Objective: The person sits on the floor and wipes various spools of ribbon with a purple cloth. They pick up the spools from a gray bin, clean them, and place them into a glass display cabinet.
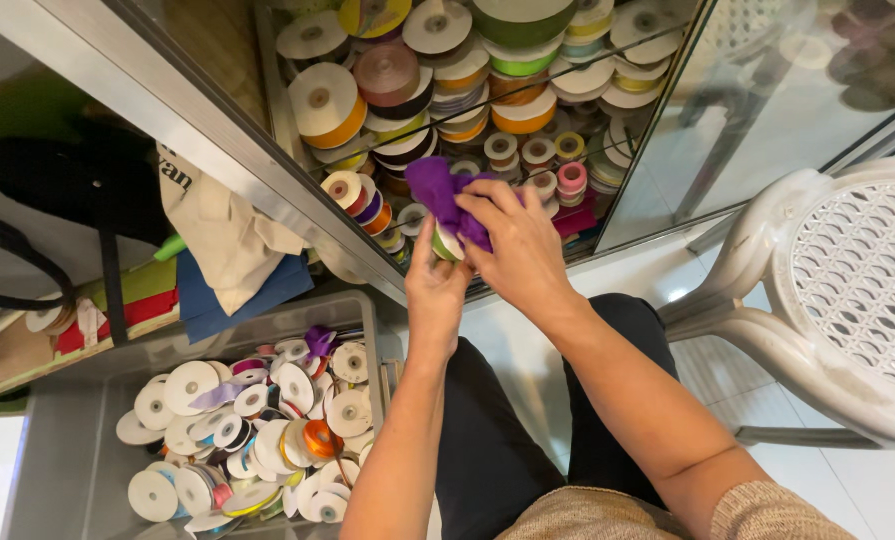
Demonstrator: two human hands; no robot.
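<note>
Purple cloth [445, 198] drapes over a green ribbon spool [444, 243] held at the cabinet's edge. Left hand [435, 285] pinches the spool from six o'clock; right hand [519, 248], at three o'clock, presses curled fingers [489, 200] onto the cloth. Most of the spool is hidden beneath cloth and fingers.

Fuzzy purple cloth [437, 190], glossy ribbon spool [445, 243]
</note>
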